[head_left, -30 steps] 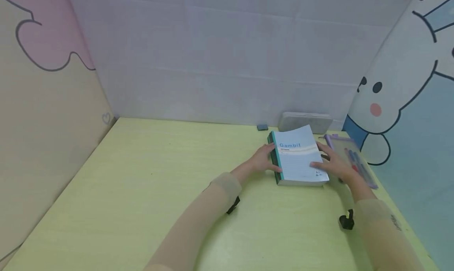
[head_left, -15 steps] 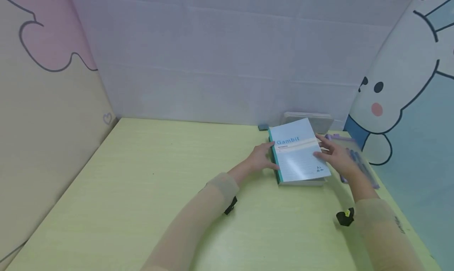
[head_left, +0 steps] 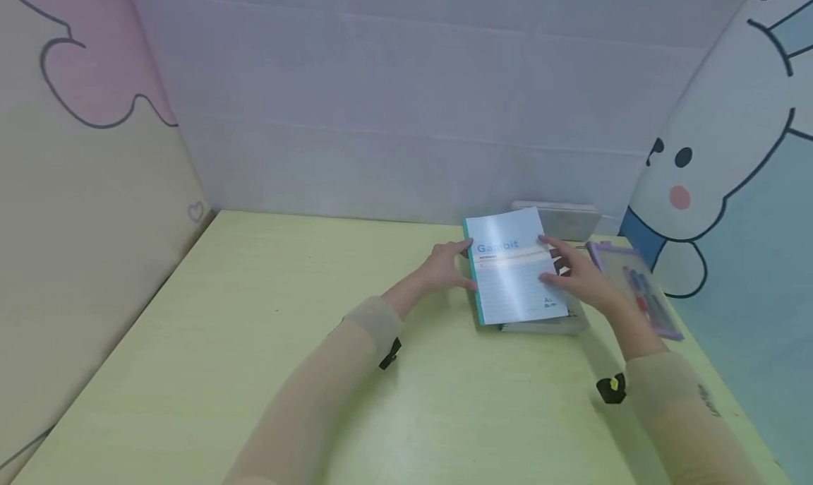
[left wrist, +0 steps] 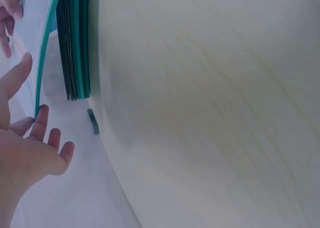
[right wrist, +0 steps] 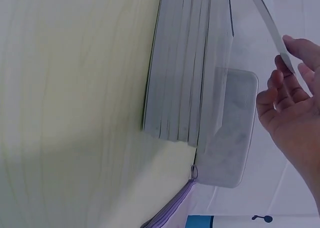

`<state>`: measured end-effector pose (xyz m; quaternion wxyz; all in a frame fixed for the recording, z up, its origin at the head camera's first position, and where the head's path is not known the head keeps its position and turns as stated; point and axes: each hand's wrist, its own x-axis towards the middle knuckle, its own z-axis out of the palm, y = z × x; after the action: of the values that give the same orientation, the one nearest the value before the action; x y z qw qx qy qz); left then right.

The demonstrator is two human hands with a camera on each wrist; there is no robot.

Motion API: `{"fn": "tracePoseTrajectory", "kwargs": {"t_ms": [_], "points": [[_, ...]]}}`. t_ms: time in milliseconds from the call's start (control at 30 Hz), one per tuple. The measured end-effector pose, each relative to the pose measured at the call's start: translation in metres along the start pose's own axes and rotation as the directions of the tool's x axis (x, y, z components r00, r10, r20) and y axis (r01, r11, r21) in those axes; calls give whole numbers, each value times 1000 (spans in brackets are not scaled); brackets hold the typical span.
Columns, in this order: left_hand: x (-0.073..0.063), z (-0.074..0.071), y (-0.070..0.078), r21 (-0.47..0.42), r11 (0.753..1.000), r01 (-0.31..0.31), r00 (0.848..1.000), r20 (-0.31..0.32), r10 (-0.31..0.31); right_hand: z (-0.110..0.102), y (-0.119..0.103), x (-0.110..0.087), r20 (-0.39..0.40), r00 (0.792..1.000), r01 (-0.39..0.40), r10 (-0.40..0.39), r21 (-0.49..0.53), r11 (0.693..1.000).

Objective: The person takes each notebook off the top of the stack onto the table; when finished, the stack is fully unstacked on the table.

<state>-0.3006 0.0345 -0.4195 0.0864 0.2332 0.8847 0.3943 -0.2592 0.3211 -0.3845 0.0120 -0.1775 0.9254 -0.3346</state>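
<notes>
A thin notebook (head_left: 516, 287) with a pale blue cover lettered "Gambit" and a teal spine is held up by both hands, tilted over a stack of similar notebooks (left wrist: 75, 53). My left hand (head_left: 437, 267) grips its spine edge, thumb on the cover and fingertips at the underside in the left wrist view. At the opposite edge, my right hand (head_left: 587, 282) pinches it between thumb and fingers. A gap separates this notebook from the stack in both wrist views. The head view shows only the lower right part of the stack, the raised notebook hiding the rest.
A grey-white rectangular case (head_left: 571, 222) stands against the back wall behind the stack. Right of the stack lies a clear pouch (head_left: 625, 277) with purple edging and pens inside. A small dark block (left wrist: 93, 121) lies near the back edge of the yellow table (head_left: 254, 372).
Both hands have lifted the top notebook off the stack and moved it left. The remaining stack stays in place, its lower right corner now uncovered.
</notes>
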Motion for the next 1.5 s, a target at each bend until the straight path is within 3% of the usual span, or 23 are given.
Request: {"fn": "tracePoseTrajectory", "kwargs": {"t_ms": [200,433,700,867,1000,1200,1500], "points": [[-5,-22,-12,45,999,14,1000,1,-14,17,-5,14,27,999,45,-42,-118,992],[-14,-39,-28,122,991,48,999,-5,-47,34,-17,32,52,993,109,-104,-108,988],[-24,-56,-51,165,983,80,996,11,-83,57,-32,51,108,993,54,-38,-142,988],[-32,-65,-66,180,977,112,992,33,-119,73,-40,59,162,986,69,-46,-140,988],[-37,-70,-79,161,977,140,988,49,-150,86,-46,67,217,975,77,-45,-144,986],[-41,-71,-94,196,968,158,983,64,-173,98,-46,75,259,966,104,-20,-312,945],[-46,-72,-92,268,948,174,969,123,-213,106,-53,74,330,941,70,71,-395,916]]}}
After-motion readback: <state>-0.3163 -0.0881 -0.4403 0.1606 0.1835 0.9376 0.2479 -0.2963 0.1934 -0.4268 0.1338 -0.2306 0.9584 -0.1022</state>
